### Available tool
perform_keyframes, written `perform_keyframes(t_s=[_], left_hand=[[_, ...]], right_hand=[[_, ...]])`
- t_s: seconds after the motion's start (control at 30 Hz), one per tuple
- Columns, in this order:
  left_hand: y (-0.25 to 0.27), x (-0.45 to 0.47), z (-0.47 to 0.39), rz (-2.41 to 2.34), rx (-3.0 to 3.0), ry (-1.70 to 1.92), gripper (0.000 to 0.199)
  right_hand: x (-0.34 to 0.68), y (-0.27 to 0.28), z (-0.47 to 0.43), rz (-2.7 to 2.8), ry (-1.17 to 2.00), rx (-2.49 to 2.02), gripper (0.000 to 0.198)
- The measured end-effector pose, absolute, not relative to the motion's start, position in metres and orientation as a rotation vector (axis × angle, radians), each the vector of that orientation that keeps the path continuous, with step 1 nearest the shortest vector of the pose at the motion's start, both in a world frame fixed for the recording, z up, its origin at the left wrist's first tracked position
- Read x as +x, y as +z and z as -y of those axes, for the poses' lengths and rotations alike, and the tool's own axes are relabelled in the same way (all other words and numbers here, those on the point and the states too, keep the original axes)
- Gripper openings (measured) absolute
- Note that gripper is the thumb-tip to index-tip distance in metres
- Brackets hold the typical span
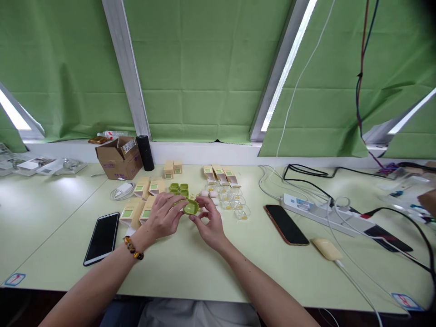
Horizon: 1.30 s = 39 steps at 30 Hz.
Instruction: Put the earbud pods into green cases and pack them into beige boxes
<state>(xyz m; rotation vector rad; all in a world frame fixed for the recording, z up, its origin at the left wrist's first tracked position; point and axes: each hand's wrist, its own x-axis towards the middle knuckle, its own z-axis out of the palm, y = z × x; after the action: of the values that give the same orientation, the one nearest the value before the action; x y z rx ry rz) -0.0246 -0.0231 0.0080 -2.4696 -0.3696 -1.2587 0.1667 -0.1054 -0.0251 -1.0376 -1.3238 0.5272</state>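
Observation:
A small green square dish [191,207] is held above the table between my two hands. My left hand [165,214] grips its left side, fingers curled. From the right, my right hand [210,225] pinches the rim with thumb and fingers. Just beyond stand several similar green dishes [179,187]. Clear plastic cups [242,212] with yellow bottoms form rows to the right. Pale pink cylinders [213,194] sit between them and my hands. Several open kraft boxes [132,212] lie left of my left hand, partly hidden by it.
Flat kraft boxes [220,174] and two small closed boxes [169,170] stand farther back. A cardboard carton [119,159] and black cylinder [145,153] are at back left. Phones lie left [101,238] and right [286,225]. A power strip [316,213] with cables spans the right.

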Motion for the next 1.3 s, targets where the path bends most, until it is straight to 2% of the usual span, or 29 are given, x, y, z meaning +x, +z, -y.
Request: perform_keyframes(t_s=[0.23,0.4,0.53,0.63,0.8,1.3], left_hand=[[0.006,-0.024,0.021,0.411,-2.482,-1.224,0.044],[0.004,-0.023,0.018,0.433,-2.549,-1.197,0.046],[0.003,-0.021,0.016,0.443,-2.594,-1.193,0.049],[0.002,-0.02,0.015,0.429,-2.591,-1.228,0.039],[0.0,-0.018,0.015,0.441,-2.603,-1.261,0.029],[-0.002,-0.017,0.015,0.492,-2.6,-1.27,0.025]], right_hand=[[0.168,-0.027,0.103,1.296,0.654,-1.016,0.034],[0.171,-0.027,0.095,1.11,1.02,-0.853,0.053],[0.171,-0.025,0.093,1.008,1.25,-0.752,0.057],[0.17,-0.025,0.093,0.945,1.364,-0.692,0.057],[0.169,-0.026,0.092,0.891,1.436,-0.623,0.054],[0.176,-0.033,0.089,0.857,1.522,-0.545,0.043]])
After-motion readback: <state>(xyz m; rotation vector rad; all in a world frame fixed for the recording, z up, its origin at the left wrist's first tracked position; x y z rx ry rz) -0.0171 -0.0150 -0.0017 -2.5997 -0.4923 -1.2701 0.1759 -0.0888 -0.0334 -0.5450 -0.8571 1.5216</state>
